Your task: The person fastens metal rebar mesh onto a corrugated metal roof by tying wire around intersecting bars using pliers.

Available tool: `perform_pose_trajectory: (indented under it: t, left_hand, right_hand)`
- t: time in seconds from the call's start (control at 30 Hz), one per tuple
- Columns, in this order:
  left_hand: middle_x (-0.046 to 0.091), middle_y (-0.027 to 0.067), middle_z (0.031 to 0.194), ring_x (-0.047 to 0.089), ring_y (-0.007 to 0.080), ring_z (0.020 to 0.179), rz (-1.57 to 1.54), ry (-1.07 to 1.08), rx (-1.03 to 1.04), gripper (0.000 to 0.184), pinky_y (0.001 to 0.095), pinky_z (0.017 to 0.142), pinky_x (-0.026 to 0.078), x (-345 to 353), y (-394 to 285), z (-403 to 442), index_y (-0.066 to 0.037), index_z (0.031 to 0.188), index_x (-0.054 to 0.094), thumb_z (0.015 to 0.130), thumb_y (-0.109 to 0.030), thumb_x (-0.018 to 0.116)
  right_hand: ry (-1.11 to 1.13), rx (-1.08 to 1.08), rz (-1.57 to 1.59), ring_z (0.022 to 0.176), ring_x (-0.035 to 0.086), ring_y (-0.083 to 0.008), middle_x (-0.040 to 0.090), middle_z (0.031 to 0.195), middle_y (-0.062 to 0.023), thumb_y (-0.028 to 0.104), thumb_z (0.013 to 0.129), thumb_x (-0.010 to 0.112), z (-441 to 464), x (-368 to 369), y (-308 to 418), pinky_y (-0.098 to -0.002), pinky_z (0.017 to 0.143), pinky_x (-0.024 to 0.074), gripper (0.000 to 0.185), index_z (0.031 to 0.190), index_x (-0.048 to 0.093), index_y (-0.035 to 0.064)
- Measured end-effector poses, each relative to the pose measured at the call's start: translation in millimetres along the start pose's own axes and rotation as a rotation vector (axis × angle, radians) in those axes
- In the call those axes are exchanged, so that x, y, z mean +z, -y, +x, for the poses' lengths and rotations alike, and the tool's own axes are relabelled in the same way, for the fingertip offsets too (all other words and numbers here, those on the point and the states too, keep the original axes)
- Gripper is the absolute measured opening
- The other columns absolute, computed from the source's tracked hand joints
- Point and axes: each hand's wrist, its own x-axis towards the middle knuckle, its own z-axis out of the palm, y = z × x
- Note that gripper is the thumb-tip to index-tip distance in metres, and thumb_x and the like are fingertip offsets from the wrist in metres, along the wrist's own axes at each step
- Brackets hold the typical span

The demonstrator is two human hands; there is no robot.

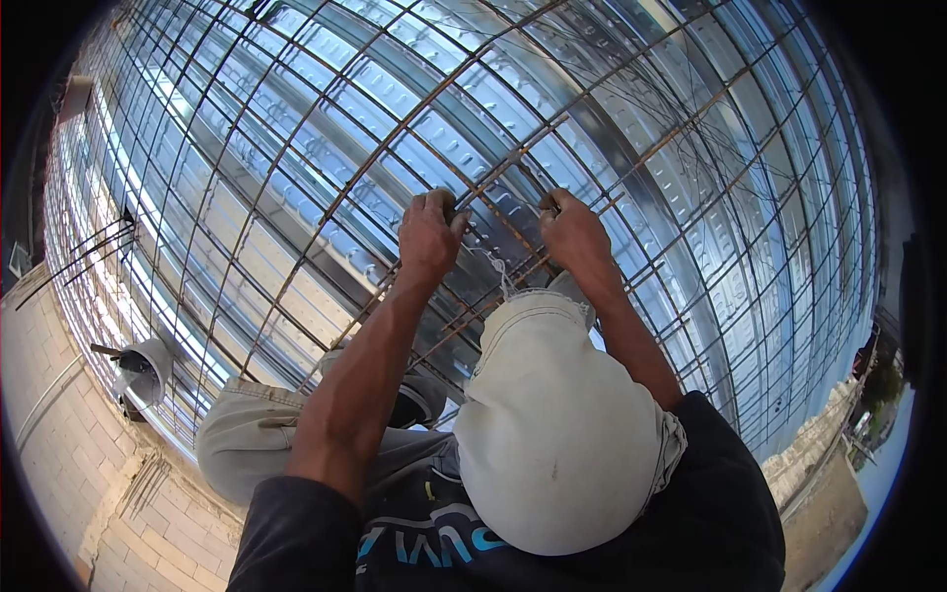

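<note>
Pale and blue lettering [422,550] across the dark shirt [712,474] (partly covered, wording unclear)

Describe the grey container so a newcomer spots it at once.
Find the wire mesh over shiny ribbed sheeting. At its lower-left edge in view, beside tan brickwork, is the grey container: stout and round-mouthed, unlike the mesh's thin wires.

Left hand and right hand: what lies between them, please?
Between the left hand and right hand, crossing steel bars run over metal sheet, with pale threads lower down; the head view shows this.
</note>
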Motion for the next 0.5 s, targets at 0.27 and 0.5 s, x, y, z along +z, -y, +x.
perform_pose_trajectory:
  t: [0.27,0.5]
  left_hand:
    - [0.062,0.0181,0.094,0.06,0.0327,0.088,-0.021,0.005,0.044,0.034,0.0428,0.081,0.048,-2,5,7,-0.003,0.105,0.061,0.081,-0.024,0.074]
    - [0.064,0.018,0.097,0.062,0.0325,0.092,-0.186,0.065,-0.045,0.039,0.0411,0.085,0.049,-18,8,18,-0.002,0.117,0.06,0.084,-0.023,0.064]
  right_hand:
    - [0.015,-0.114,0.008,0.098,0.065,-0.0373,0.068,0.105,-0.0201,0.025,0.089,0.058,5,15,-2,-0.046,0.086,0.0504,0.033,0.115,0.063,0.0069]
    - [0.018,-0.156,0.032,0.092,0.066,-0.0358,0.068,0.099,-0.0209,0.023,0.089,0.058,14,17,6,-0.0432,0.083,0.0501,0.028,0.112,0.064,0.0068]
